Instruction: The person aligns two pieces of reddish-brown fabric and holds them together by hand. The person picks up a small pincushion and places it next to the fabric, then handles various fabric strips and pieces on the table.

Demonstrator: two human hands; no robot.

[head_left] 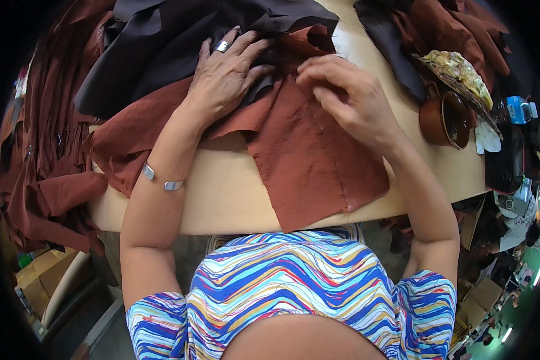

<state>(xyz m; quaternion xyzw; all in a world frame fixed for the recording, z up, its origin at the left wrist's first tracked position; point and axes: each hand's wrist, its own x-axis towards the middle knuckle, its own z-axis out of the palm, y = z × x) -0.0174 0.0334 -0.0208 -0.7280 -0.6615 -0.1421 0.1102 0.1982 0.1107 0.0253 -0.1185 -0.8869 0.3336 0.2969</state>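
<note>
Reddish-brown fabric [306, 162] lies across the table, with a stitched seam running down its nearer panel and frayed threads along one edge. Black fabric [156, 66] is bunched over its far side. My left hand [228, 78] rests flat on the cloth where the black and brown meet, fingers spread, a ring on one finger. Just to its right, my right hand [354, 99] is over the brown panel with fingers curled in and thumb bent toward them. Whatever may be between those fingertips is too small or hidden to make out.
The pale tabletop [216, 192] ends close to my body. At right stand a brown mug [444, 123], a plastic bottle [518, 110], a yellowish crumpled item [459, 72], and more brown and black cloth [456, 30]. Brown garments [57, 126] hang at the left edge.
</note>
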